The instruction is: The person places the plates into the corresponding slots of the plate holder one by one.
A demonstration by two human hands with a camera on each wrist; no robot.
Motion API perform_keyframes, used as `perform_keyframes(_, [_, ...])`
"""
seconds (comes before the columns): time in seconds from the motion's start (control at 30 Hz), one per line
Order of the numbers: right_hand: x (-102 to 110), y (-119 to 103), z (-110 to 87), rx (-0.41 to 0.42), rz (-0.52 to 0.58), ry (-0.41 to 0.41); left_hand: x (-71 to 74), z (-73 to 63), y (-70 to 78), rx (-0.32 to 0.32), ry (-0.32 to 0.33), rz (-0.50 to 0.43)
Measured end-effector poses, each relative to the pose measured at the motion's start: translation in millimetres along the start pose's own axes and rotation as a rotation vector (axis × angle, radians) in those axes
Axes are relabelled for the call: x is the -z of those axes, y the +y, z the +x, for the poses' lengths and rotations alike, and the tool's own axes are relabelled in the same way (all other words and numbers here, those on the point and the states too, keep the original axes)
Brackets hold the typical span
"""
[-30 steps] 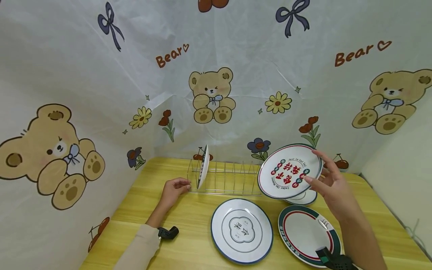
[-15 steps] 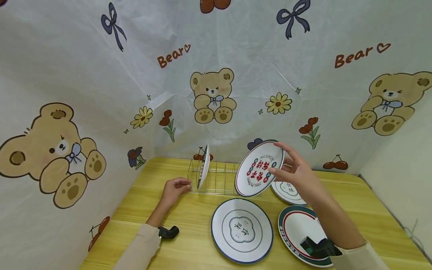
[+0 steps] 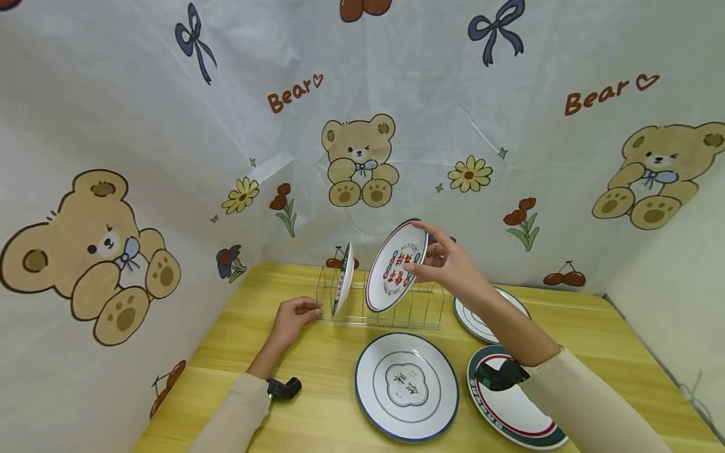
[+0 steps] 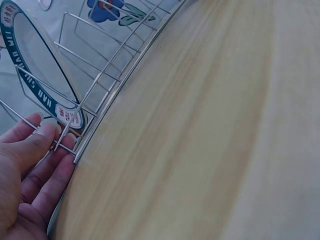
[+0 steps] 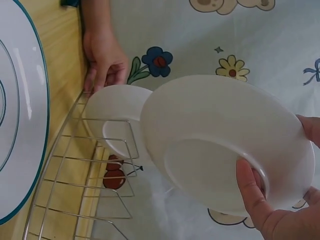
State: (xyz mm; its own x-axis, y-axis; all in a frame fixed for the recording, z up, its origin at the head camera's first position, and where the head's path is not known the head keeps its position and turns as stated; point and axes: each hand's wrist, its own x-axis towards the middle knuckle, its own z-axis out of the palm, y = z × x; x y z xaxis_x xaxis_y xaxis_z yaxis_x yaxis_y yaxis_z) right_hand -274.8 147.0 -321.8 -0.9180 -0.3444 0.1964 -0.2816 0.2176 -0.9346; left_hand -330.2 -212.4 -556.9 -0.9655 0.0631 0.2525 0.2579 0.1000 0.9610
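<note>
Red-print plate (image 3: 387,280) is in the air, tilted, above the rack (image 3: 378,324); can't tell whether its lower edge clears the wires. Right hand (image 3: 444,258) grasps it at the right edge, thumb on the printed face, other fingertips at the rim and on the underside. Left hand (image 3: 297,314) pinches the wire at the rack's left end. Handling, judged by eye: glazed ceramic or similar, so stiff, moderate weight, slick, and chips if knocked on wire or on its neighbor. Best hold is at the rim, thumb on face, fingers braced on the foot ring behind; one-sided grip means the free edge wants to swing, so pinch firmly. Rack looks like thin metal wire, light, prone to sliding; end frame is a fair place to steady it. Count: five plates, one rack, two hands, two wrist cameras. Plates: the red-print one held; one rack plate (image 3: 343,280) on edge near the rack's left end; three flat on the tabletop (image 3: 317,377), namely center plate (image 3: 406,387), green-rim plate (image 3: 504,409) to its right, far plate (image 3: 471,318) behind that. Right arm partly covers the last two.
</note>
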Motion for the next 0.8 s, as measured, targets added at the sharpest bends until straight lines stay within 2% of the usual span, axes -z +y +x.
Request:
perform_keyframes(0.2, [-14.2, 2.3, 22.1, -0.011, -0.004, -0.042, 0.8, 0.5, 0.8, -0.006, 0.0, -0.011])
perform_keyframes(0.47, [-30.0, 17.1, 47.2, -0.031, -0.03, -0.096, 1.5, 0.1, 0.1, -0.003, -0.015, -0.032])
perform_keyframes(0.63, [-37.0, 24.7, 60.2, -0.044, -0.049, -0.125, 1.5, -0.5, 0.1, -0.006, -0.004, -0.04])
perform_keyframes(0.8, [-41.3, 21.8, 68.8, -0.078, -0.067, -0.134, 0.6, 0.4, 0.2, -0.008, -0.012, -0.041])
